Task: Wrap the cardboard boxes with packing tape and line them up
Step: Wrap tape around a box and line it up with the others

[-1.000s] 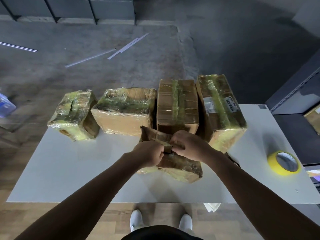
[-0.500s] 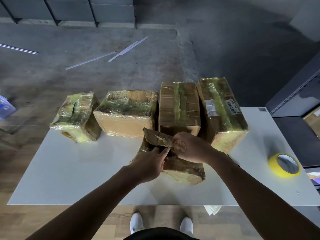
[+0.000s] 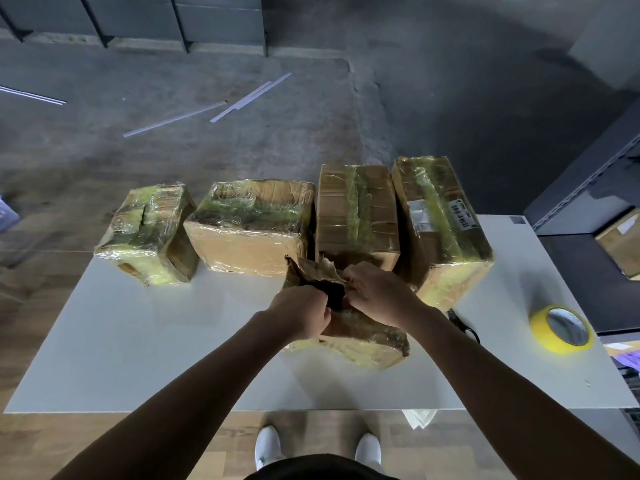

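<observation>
A small taped cardboard box (image 3: 363, 337) lies in the middle of the white table (image 3: 145, 358). Its top flaps (image 3: 311, 271) stand open, showing a dark gap. My left hand (image 3: 301, 317) grips the near flap edge at the gap. My right hand (image 3: 377, 296) pinches the flap on the right side. Behind it, several tape-wrapped boxes stand in a row: a small one (image 3: 145, 233), a wide one (image 3: 249, 230), a tall one (image 3: 356, 213) and a labelled one (image 3: 443, 230). A yellow tape roll (image 3: 561, 327) lies at the right.
Black scissors (image 3: 464, 323) lie partly hidden by my right forearm. A dark shelf unit (image 3: 588, 188) with a cardboard box (image 3: 623, 240) stands to the right of the table. Thin metal strips (image 3: 214, 105) lie on the concrete floor beyond.
The box's top flaps have been pulled apart, exposing a dark opening. My left hand moved back up to the flap edge and curled round it. My right hand stayed at the flap.
</observation>
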A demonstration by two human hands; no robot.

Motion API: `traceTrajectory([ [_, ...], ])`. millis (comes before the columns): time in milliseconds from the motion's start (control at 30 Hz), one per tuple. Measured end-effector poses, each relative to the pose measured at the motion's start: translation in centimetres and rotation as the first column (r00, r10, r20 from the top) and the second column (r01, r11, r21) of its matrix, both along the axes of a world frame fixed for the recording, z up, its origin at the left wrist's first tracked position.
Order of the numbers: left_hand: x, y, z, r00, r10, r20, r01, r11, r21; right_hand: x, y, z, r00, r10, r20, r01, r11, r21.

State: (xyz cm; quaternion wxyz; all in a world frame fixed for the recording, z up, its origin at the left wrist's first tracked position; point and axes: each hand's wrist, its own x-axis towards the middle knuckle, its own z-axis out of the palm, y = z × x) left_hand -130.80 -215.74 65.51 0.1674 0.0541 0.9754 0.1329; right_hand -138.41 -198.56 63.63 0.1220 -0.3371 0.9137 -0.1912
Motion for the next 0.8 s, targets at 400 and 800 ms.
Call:
traceTrajectory([
  [400,0.1,-0.5,-0.2,0.996,0.029,-0.090,-0.018,0.993,0.114,0.8,-0.1,-0.2,0.972,0.143,-0.187,-0.144,0.990,0.006],
  [800,2.2,-0.9,-0.3,0.949,0.078,-0.307,-0.005,0.973,0.231,0.0,-0.5,0.5,0.973,0.184,-0.139,-0.171,0.980,0.102],
])
